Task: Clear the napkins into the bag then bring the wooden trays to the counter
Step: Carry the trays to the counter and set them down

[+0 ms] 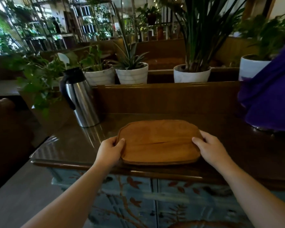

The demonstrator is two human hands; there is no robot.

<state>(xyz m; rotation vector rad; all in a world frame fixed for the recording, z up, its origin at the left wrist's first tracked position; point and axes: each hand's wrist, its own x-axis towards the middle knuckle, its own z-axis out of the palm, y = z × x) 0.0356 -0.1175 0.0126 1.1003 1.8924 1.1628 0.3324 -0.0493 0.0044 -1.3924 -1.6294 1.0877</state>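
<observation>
A brown wooden tray (158, 142) with rounded corners lies flat on the glossy dark counter (72, 145), near its front edge. It may be a stack; a second rim shows along its near side. My left hand (109, 150) grips the tray's left edge, thumb on top. At the tray's right edge, my right hand (211, 149) holds on the same way. No napkins or bag are in view.
A steel thermos jug (80, 97) with a black lid stands on the counter's back left. A purple cloth (270, 94) covers something at the right. White plant pots (132, 74) line the ledge behind a wooden back panel. A painted blue cabinet front (138, 195) is below.
</observation>
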